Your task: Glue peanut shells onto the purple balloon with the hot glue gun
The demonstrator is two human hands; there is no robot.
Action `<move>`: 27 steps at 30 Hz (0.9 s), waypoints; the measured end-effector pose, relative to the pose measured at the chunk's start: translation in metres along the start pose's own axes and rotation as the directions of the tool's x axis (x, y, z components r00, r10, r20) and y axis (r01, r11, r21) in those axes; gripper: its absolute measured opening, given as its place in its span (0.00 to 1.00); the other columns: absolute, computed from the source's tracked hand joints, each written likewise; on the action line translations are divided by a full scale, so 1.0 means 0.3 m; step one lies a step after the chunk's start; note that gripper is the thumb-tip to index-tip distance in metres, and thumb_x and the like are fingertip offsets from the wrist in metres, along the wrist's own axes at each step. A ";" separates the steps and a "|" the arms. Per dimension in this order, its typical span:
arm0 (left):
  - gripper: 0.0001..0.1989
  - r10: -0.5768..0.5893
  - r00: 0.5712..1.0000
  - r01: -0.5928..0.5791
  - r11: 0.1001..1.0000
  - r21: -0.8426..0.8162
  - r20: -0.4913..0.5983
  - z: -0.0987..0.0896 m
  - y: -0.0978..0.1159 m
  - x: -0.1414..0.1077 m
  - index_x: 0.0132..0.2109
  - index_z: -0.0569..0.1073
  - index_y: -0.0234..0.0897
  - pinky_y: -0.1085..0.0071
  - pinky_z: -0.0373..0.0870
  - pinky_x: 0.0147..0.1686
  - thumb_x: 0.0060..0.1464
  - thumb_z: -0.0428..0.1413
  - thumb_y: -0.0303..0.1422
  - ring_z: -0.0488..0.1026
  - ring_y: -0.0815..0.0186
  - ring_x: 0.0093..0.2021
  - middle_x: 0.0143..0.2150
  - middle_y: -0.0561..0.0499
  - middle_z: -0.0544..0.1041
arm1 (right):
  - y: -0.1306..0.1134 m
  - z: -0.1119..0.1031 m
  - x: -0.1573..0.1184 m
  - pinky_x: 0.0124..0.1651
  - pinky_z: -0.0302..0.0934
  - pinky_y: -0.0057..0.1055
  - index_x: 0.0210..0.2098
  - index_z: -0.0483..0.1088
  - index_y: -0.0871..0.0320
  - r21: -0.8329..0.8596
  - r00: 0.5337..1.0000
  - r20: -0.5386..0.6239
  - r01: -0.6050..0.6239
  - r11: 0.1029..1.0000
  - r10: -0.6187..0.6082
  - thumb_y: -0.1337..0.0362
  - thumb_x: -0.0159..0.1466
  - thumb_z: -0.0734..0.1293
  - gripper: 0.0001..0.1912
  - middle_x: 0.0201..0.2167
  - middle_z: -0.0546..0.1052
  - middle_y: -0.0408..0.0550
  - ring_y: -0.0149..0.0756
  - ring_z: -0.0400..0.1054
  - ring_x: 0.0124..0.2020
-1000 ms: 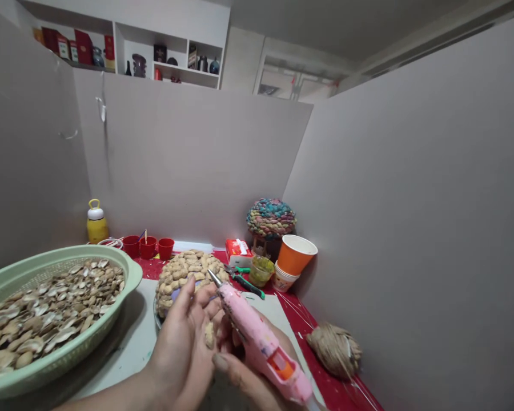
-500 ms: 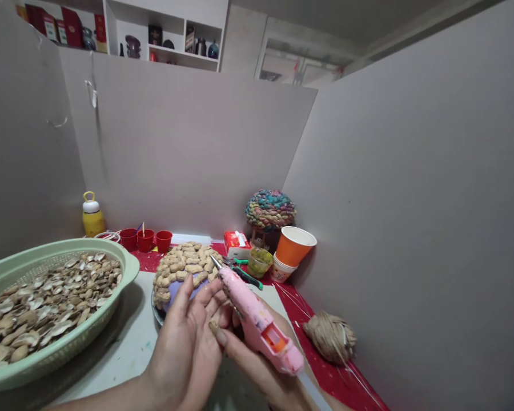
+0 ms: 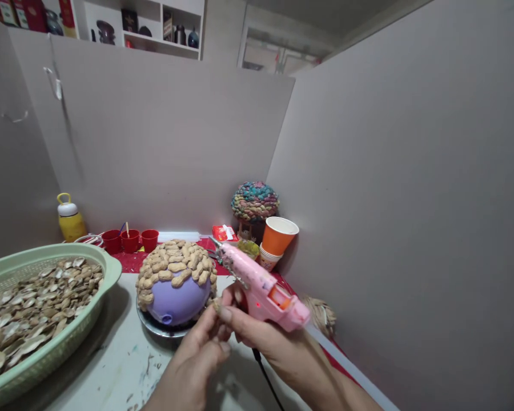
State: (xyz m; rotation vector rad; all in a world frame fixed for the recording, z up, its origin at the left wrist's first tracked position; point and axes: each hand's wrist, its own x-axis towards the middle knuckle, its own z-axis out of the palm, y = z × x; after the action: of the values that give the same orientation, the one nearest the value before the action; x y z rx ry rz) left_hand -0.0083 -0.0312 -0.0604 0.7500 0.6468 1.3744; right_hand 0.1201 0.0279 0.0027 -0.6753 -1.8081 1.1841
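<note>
A pink hot glue gun [image 3: 257, 279] rests in my right hand [image 3: 251, 325], its nozzle pointing up and left. The thumb and a finger of that hand also pinch a small piece of peanut shell [image 3: 216, 305]. Close below it is my left hand [image 3: 197, 357], fingers curled in; what they hold, if anything, is hidden. Just beyond, a purple balloon [image 3: 180, 299] sits in a metal bowl [image 3: 158, 328]. Peanut shells [image 3: 175, 266] cover its top and sides, while the front shows bare purple.
At left is a green basket [image 3: 111, 265] of peanut shells. Red cups [image 3: 131, 241] and a yellow bottle [image 3: 71, 224] stand behind. Orange paper cup [image 3: 278, 237], multicoloured mushroom-shaped piece [image 3: 255, 201] and twine ball [image 3: 323, 314] lie right. Grey partitions [image 3: 175, 137] enclose the table.
My left hand has gone from open, palm up, to curled fingers, and has dropped away from the balloon's front. The glue gun has shifted right in view. The camera view has turned slightly.
</note>
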 end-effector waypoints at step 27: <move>0.21 0.456 0.868 -0.438 0.514 0.737 0.198 -0.054 -0.002 -0.017 0.57 0.75 0.43 0.54 0.46 0.69 0.58 0.54 0.27 0.63 0.49 0.65 0.63 0.44 0.71 | -0.014 -0.075 -0.032 0.32 0.60 0.27 0.32 0.66 0.56 -0.027 0.992 0.117 -0.036 0.999 0.039 0.59 0.65 0.66 0.09 0.28 0.66 0.41 0.31 0.60 0.29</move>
State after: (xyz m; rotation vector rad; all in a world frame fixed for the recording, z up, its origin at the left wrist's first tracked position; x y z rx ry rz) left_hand -0.0211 -0.0347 -0.0710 1.7028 1.1447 1.5635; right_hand 0.1446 0.0287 0.0075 -0.6688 -1.9178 1.2508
